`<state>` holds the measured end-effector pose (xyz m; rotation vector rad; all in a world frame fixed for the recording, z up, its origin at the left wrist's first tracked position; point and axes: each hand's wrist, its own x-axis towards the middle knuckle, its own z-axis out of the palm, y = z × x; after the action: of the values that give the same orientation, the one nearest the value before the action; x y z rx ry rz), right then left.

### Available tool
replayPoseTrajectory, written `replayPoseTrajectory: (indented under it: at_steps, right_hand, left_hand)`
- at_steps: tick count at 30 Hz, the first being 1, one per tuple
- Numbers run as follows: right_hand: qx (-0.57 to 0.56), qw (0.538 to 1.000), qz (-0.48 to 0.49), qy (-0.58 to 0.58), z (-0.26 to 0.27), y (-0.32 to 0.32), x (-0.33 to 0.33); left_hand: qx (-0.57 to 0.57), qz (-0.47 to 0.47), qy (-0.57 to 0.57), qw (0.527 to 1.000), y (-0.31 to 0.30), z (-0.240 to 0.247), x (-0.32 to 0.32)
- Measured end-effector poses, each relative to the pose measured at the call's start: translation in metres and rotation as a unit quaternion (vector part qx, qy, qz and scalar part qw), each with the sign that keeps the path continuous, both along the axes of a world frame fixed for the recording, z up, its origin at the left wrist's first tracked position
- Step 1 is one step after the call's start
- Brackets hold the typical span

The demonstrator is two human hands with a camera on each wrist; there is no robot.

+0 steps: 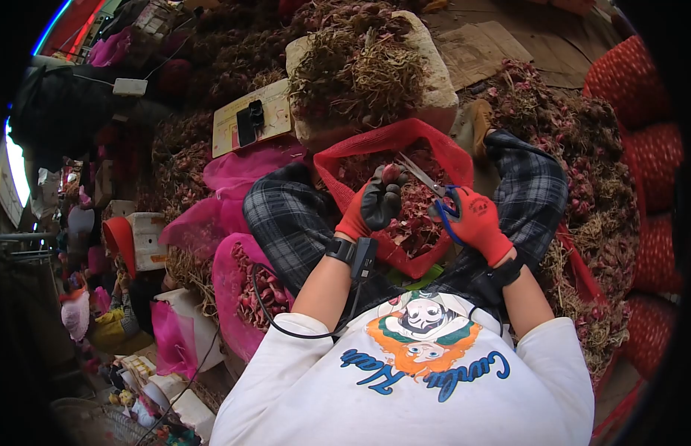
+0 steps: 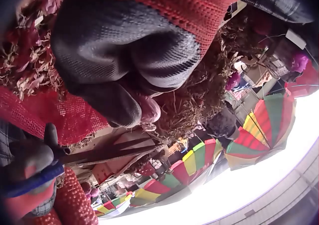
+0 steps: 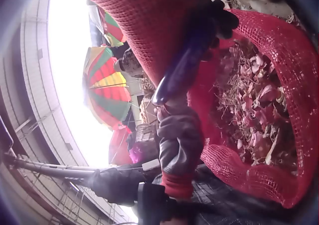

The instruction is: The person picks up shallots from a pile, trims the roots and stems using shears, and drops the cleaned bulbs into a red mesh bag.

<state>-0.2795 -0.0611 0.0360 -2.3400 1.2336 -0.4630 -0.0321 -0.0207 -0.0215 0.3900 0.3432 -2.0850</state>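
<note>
a small reddish bulb (image 1: 391,174), probably a shallot or onion, sits at the fingertips of the left hand (image 1: 380,201), above the mouth of a red mesh bag (image 1: 451,149) that lies between the person's checked trouser legs (image 1: 282,212). the gloved left hand pinches the bulb with its fingers curled in, part of it bare; the right hand (image 1: 475,219), gloved too, grips the scissors (image 1: 433,184) by their blue handles, the blades slightly parted and pointing towards the bulb. the bulb should be light and firm, easily borne by a thumb and two fingers, though its skin is likely dry and papery, so it may slide or shed under a loose grip and bruise under a hard one. best to hold it round its fat middle, keeping both ends free and fingertips behind the line of the blades. the coated palm of the glove ought to help against slipping. the dry scraps (image 1: 416,232) in the bag look weightless and brittle, and the mesh itself seems limp, so neither would give a firm rest
</note>
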Motion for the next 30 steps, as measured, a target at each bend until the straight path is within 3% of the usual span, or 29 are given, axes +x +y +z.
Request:
replayPoseTrajectory:
  at_steps: [3,6,9,12,13,14,15,18,19,22,24,26,28,30]
  right_hand:
    - [0.005,0.997,0.023,0.076,0.0,0.004,0.007]
    - [0.028,0.992,0.021,0.123,-0.012,0.005,0.011]
    - [0.061,0.989,0.013,0.134,-0.019,0.001,0.011]
    - [0.071,0.995,-0.008,0.071,-0.034,-0.009,0.002]
    - [0.215,0.975,-0.047,-0.042,-0.03,-0.015,0.0]
    - [0.353,0.919,-0.085,-0.152,-0.011,-0.023,0.001]
    - [0.479,0.831,-0.12,-0.256,-0.001,-0.027,0.004]
    - [0.517,0.77,-0.072,-0.366,-0.007,-0.031,0.017]
    - [0.534,0.762,-0.044,-0.365,-0.011,-0.031,0.024]
    - [0.497,0.795,0.042,-0.346,-0.023,-0.019,0.041]
    - [0.514,0.785,-0.001,-0.347,-0.029,-0.013,0.044]
    - [0.525,0.762,-0.053,-0.375,-0.031,-0.009,0.047]
    - [0.504,0.77,-0.064,-0.386,-0.033,-0.01,0.047]
    - [0.471,0.788,-0.06,-0.391,-0.034,-0.011,0.049]
  left_hand:
    - [0.004,0.051,0.024,0.998,-0.002,0.003,-0.008]
    - [-0.022,0.035,0.085,0.996,-0.003,-0.002,-0.009]
    - [-0.124,-0.012,0.122,0.985,-0.002,-0.016,-0.004]
    - [-0.131,0.063,-0.119,0.982,0.002,0.007,-0.005]
    - [-0.152,0.038,-0.268,0.951,0.001,0.022,-0.008]
    - [-0.166,0.013,-0.41,0.897,0.002,0.038,-0.012]
    - [-0.174,-0.013,-0.542,0.822,0.005,0.045,-0.015]
    - [-0.157,-0.004,-0.463,0.872,0.006,0.025,-0.015]
    - [-0.176,0.005,-0.494,0.851,0.006,0.017,-0.018]
    - [-0.191,0.037,-0.571,0.798,0.005,0.016,-0.025]
    - [-0.142,0.061,-0.605,0.781,0.003,0.04,-0.028]
    - [-0.169,0.022,-0.602,0.78,0.005,0.017,-0.021]
    - [-0.162,0.043,-0.45,0.877,0.008,0.003,-0.022]
    - [-0.193,0.009,-0.51,0.838,0.009,-0.004,-0.021]
